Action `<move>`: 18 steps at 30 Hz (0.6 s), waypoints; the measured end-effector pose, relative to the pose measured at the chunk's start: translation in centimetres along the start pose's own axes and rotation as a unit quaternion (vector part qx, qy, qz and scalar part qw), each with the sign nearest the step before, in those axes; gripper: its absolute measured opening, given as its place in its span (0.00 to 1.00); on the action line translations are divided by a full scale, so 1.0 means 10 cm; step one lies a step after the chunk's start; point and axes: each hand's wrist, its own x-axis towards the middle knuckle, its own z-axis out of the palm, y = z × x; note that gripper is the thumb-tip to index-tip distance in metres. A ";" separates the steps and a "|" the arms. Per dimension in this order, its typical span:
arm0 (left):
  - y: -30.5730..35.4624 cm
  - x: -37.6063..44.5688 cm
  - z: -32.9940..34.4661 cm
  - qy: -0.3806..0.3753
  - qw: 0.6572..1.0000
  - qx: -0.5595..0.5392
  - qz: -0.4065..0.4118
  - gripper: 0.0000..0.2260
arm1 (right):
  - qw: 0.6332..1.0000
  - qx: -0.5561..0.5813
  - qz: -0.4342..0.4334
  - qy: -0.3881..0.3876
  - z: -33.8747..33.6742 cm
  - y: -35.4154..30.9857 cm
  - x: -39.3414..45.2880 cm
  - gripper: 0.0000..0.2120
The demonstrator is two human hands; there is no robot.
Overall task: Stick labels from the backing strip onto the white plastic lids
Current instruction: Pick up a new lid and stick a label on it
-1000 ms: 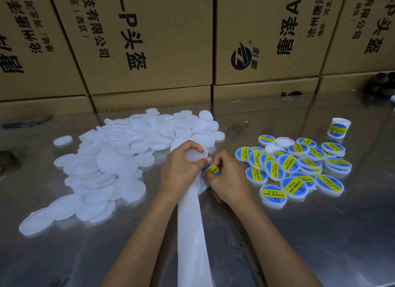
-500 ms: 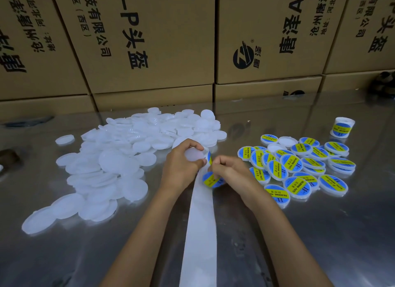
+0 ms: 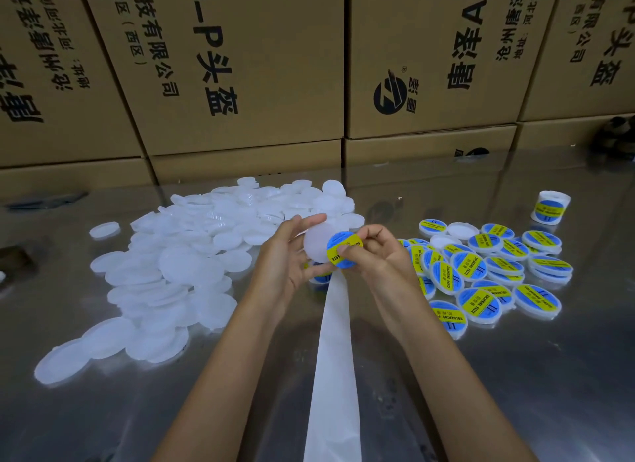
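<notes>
Boxes: a wall of brown cardboard boxes [image 3: 240, 66] with printed characters stands behind the table.
Table: the shiny metal table [image 3: 515, 393] carries everything; it reflects the boxes.
Blank pile: many white lids [image 3: 178, 265] without a label lie in a loose heap on the left side.
Finished pile: the labelled lids [image 3: 488, 276] lie on the right, overlapping each other, and a small roll of labels [image 3: 551, 209] stands behind them.
Strip: the white backing strip [image 3: 335, 375] runs from the hands down toward the person; near its top one more label sits under the left hand, partly hidden.
Left hand: the left hand [image 3: 285, 255] grasps one blank lid [image 3: 316, 246] by its edge, thumb above and fingers below, raised over the table.
Right hand: the right hand [image 3: 381, 255] pinches the blue and yellow label [image 3: 343, 250] with thumb and fingers, and the label overlaps the right part of the lid.
Risk: in my judgement the label can land off-centre or catch a wrinkle, because it meets the lid from one side only. If the sticky face touches the fingers or folds on itself, it may be spoiled. The lid can also slip, since it is held only by the rim.
</notes>
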 end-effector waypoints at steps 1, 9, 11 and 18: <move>-0.01 -0.01 0.02 -0.019 1.000 -0.001 -0.001 0.16 | 1.000 -0.018 -0.018 0.014 0.02 0.00 0.00 0.13; -0.06 -0.05 0.15 -0.047 0.998 0.027 -0.009 0.15 | 0.989 -0.085 -0.104 0.065 0.05 0.00 0.00 0.14; -0.06 -0.06 0.16 -0.045 0.998 0.033 -0.009 0.15 | 0.989 -0.088 -0.100 0.064 0.04 0.01 0.00 0.14; -0.05 -0.08 0.19 -0.038 0.998 0.058 0.001 0.16 | 0.982 -0.131 -0.119 0.068 0.04 0.04 -0.01 0.15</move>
